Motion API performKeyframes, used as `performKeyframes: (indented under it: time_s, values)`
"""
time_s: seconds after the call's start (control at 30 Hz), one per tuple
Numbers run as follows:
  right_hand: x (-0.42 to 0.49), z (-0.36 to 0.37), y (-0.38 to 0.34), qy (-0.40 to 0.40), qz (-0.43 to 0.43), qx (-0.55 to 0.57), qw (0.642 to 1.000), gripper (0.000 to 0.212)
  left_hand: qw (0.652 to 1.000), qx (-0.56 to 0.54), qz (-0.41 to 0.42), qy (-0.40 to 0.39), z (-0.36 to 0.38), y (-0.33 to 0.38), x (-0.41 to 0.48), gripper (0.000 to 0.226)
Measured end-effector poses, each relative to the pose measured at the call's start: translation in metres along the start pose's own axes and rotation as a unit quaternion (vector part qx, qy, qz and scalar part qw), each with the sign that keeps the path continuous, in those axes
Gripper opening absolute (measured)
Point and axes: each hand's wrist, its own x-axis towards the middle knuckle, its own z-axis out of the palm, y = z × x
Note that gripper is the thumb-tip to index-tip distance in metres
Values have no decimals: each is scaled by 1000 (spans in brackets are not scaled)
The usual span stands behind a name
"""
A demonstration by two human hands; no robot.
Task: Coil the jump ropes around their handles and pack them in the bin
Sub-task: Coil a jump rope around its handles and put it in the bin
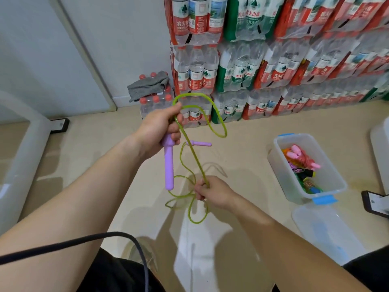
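Observation:
My left hand (160,128) grips the top of a purple handle (169,167) that hangs downward, with the green cord (219,123) looping up over the hand. The second purple handle (200,143) dangles sideways just right of that hand. Lower down, my right hand (212,191) pinches the green cord, and loose loops (195,216) hang below it. A clear plastic bin (315,192) with blue latches stands on the floor to the right, holding several coiled ropes with pink handles (301,157).
The bin's clear lid (324,230) lies on the floor in front of the bin. Stacked packs of bottled water (273,60) line the far wall, with a grey cloth (149,84) on a low pack. A black cable (84,241) crosses my left forearm. A phone (374,204) lies at right.

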Motion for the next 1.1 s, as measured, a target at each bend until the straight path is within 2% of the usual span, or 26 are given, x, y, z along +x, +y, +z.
performKeyframes:
  time_s: [0.07,0.13,0.2,0.27,0.33,0.43,0.47,0.53,0.6,0.73,0.87,0.97,1.1]
  values:
    - [2,-12,3,19,21,-23,999,26,997,-3,26,76,-8,1,4,41]
    - [0,-34,13,99,54,-75,991,29,986,2,55,158,-14,0,7,42]
    - [-4,-62,29,184,88,-173,964,26,969,-6,85,230,-19,-2,11,41]
    - [-10,-87,44,227,140,-236,935,18,951,-29,104,289,-26,-1,14,40]
    - [-17,-106,59,253,193,-250,914,19,939,-36,106,324,-34,-2,18,40]
    - [-23,-125,71,280,262,-182,906,40,926,-19,97,364,-47,-6,24,41]
    - [-24,-128,72,291,278,-107,909,46,925,-19,96,366,-48,-7,25,40]
    - [-24,-133,66,321,263,74,907,44,931,-7,91,354,-47,-8,25,36]
    - [-19,-138,56,372,163,137,903,35,942,35,66,328,-42,-12,24,30]
    - [-27,-146,-26,382,-42,94,918,6,957,185,20,223,-31,-27,21,22]
    - [-23,-163,-80,348,-166,53,921,18,921,343,9,186,-29,-45,23,23]
    - [-18,-160,-70,308,-171,-8,936,21,886,433,-6,166,-32,-66,24,23]
    - [-6,-138,15,225,-54,-141,963,36,842,516,-19,158,-42,-98,24,16]
